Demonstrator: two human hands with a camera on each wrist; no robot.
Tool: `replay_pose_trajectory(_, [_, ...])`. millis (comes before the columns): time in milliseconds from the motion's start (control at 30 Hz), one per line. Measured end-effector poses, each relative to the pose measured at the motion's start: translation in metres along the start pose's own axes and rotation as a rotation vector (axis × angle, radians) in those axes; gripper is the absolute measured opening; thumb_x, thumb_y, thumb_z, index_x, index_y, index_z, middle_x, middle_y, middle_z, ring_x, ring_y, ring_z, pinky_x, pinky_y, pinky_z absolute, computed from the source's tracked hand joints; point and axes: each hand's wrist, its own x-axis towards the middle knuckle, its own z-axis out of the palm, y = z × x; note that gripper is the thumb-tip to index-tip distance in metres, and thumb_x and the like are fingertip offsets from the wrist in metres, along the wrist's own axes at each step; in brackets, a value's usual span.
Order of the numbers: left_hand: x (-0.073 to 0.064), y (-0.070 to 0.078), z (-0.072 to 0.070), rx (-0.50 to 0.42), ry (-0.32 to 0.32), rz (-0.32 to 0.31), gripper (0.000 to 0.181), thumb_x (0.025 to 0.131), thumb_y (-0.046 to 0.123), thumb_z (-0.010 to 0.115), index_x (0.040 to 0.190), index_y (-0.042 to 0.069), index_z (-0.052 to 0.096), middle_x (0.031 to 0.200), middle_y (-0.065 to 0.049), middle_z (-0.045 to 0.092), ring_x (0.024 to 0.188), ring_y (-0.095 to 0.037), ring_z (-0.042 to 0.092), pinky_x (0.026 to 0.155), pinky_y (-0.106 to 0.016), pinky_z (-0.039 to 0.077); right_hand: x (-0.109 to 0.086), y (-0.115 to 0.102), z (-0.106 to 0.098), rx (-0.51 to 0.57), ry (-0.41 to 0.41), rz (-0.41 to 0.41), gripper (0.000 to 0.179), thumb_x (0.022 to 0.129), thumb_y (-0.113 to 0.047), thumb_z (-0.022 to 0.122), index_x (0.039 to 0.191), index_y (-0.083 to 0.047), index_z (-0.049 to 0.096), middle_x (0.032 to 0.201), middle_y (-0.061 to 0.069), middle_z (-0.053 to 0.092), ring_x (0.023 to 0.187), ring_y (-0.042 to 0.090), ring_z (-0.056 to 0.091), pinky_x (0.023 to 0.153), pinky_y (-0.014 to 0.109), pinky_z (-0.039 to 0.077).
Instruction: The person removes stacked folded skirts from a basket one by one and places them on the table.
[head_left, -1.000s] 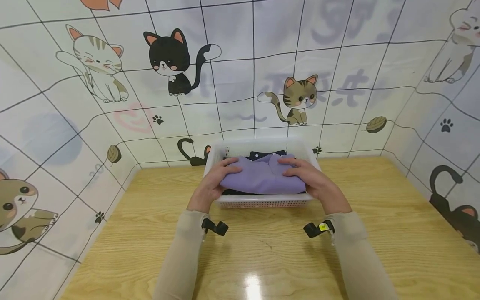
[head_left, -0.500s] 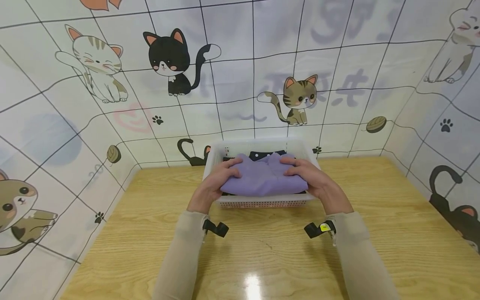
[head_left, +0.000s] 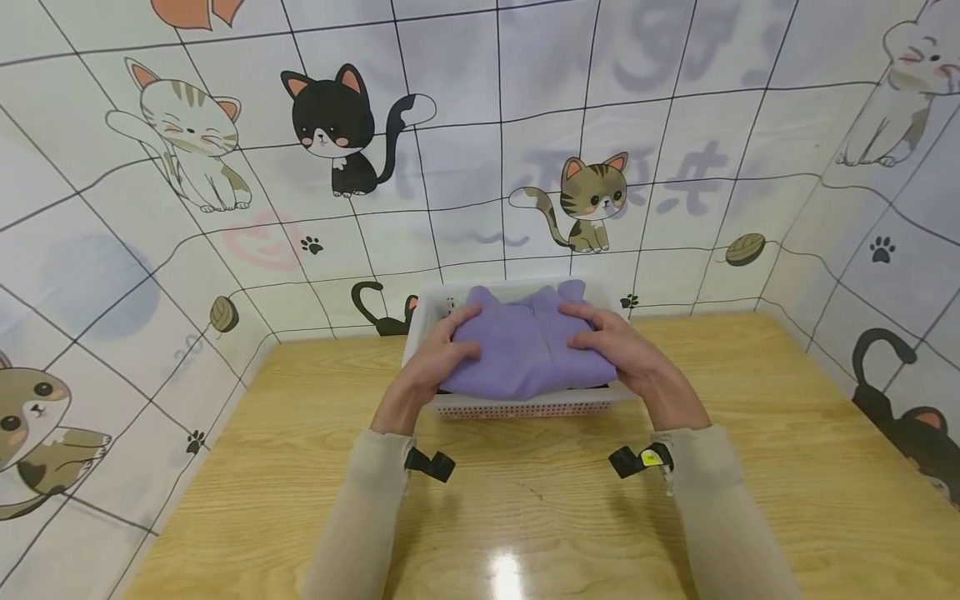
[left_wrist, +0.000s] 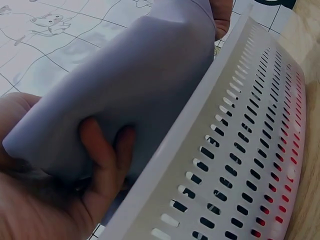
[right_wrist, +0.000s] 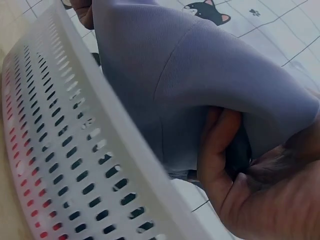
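A purple garment point(head_left: 525, 350), folded into a bundle, is held between both hands over the white basket point(head_left: 525, 408). My left hand point(head_left: 437, 354) grips its left end, and in the left wrist view fingers point(left_wrist: 102, 155) curl up into the cloth's underside. On the opposite end my right hand point(head_left: 626, 350) grips it the same way, with bent fingers point(right_wrist: 220, 145) pushed into the fabric in the right wrist view. A seam runs down the purple cloth there. The bundle overlaps most of the basket's opening, hiding what lies inside except a dark strip at the front.
The basket's slotted side wall point(left_wrist: 240, 145) shows red near its bottom. It stands on a wooden table point(head_left: 525, 500), close against a backdrop point(head_left: 465, 167) printed with cartoon cats. Each wrist carries a black strap camera, such as the left strap camera point(head_left: 431, 464).
Both hands have raised the purple garment, and its far edge now stands higher, covering the dark dotted cloth seen earlier at the basket's back. The head view has shifted slightly.
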Motion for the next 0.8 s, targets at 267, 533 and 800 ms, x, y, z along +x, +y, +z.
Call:
replay_pose_trajectory(267, [-0.004,0.004,-0.003,-0.046,0.014,0.053,0.083,0.085,0.011,0.075,0.159,0.030,0.041,0.169,-0.009,0.022,0.149,-0.031,0.033,0.120,-0.052,0.035,-0.010,-0.015,0.000,0.002,-0.016,-0.065,0.082,0.095,-0.009,0.068,0.165,-0.011,0.025,0.172,0.017,0.006,0.150,0.033,0.022,0.094,0.016,0.047])
replay_pose_trajectory(533, [-0.014,0.015,-0.006,-0.103,0.031,0.102,0.086,0.084,0.010,0.078,0.159,0.030,0.041,0.169,-0.009,0.022,0.151,-0.031,0.032,0.122,-0.054,0.034,-0.016,-0.022,-0.003,0.012,-0.033,-0.105,0.083,0.096,-0.010,0.068,0.166,-0.018,0.023,0.172,0.015,0.008,0.152,0.034,0.023,0.096,0.017,0.048])
replay_pose_trajectory(800, [-0.024,0.028,-0.007,-0.126,0.051,0.128,0.084,0.084,0.013,0.079,0.158,0.031,0.043,0.169,-0.005,0.024,0.148,-0.028,0.035,0.121,-0.053,0.035,-0.025,-0.031,0.000,0.018,-0.034,-0.158,0.082,0.096,-0.008,0.066,0.166,-0.021,0.025,0.172,0.013,0.010,0.151,0.033,0.025,0.098,0.018,0.048])
